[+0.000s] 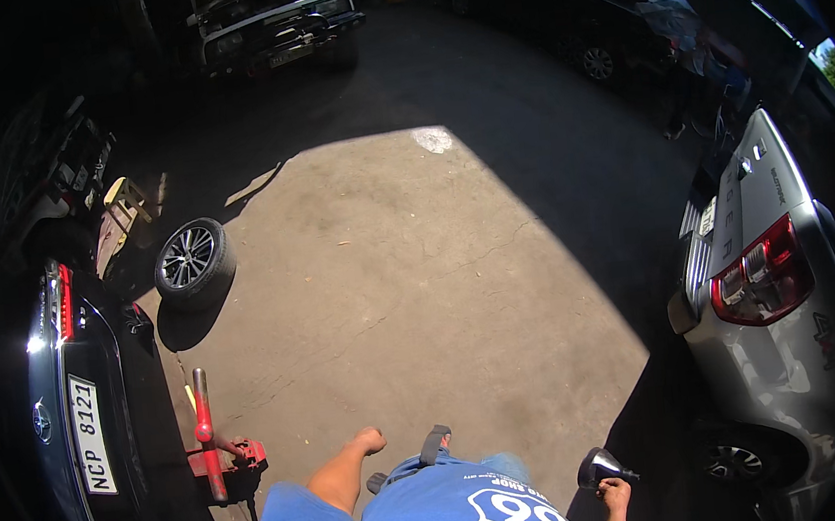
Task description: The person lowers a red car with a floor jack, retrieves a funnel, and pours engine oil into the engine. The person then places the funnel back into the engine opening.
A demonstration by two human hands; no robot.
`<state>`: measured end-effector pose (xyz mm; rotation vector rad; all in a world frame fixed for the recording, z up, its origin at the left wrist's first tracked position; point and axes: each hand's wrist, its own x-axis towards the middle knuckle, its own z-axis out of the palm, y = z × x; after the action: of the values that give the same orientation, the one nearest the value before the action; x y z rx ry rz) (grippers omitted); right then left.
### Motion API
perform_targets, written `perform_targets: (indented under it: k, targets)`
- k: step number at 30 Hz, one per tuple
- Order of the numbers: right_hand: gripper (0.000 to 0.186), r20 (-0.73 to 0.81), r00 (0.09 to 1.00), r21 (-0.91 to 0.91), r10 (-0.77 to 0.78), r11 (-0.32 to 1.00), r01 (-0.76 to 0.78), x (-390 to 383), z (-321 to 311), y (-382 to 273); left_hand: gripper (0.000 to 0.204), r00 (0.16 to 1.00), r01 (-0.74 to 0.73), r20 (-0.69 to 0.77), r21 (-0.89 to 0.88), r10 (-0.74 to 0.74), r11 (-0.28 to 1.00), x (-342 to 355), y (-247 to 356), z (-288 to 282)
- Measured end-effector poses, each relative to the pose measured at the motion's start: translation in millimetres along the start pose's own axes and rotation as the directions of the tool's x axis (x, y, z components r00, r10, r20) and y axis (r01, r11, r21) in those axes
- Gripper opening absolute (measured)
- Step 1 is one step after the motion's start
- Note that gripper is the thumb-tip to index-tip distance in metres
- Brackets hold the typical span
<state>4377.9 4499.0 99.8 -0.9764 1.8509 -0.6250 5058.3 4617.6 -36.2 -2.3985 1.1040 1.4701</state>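
My left hand swings out in front of my blue shirt, fingers curled, with nothing visible in it. It hangs over bare concrete, a little right of a red floor jack. My right hand is low at my right side, gripping a small black and silver tool whose kind I cannot make out. A foot in a black-strapped sandal shows just ahead of my shorts.
A dark car's rear stands close on my left, by the jack with its upright handle. A loose wheel stands beyond it. A silver pickup's tail is on my right. More vehicles and a person are in shade farther off.
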Motion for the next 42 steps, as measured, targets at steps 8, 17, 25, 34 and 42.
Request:
perform_targets:
  k: [8,17,25,34,42]
  targets:
    - [0.008,-0.006,0.963,-0.12,0.269,0.956,-0.268,277.4,65.1,-150.0,0.035,0.92,-0.277,-0.332,-0.169,0.21,0.946,106.8,297.2,-252.4]
    - [0.017,0.057,0.981,-0.154,0.188,0.972,-0.177,541.3,71.8,-433.6,0.028,0.967,0.242,0.121,-0.147,-0.225,0.959,191.2,367.8,-257.8]
    - [0.025,0.162,0.987,-0.339,-0.005,0.939,0.061,775.7,62.6,-549.7,0.029,0.82,0.44,0.422,-0.033,-0.387,0.897,370.2,452.9,-293.7]
    - [0.007,-0.231,0.908,0.044,0.35,0.936,-0.35,836.0,125.4,-636.4,0.019,0.989,-0.12,-0.131,-0.457,0.066,0.881,627.2,840.5,-707.9]
    - [0.005,-0.115,0.665,0.199,0.738,0.673,-0.713,1018.1,109.0,-639.0,0.022,0.978,-0.17,-0.178,-0.355,0.112,0.919,766.1,1118.6,-830.1]
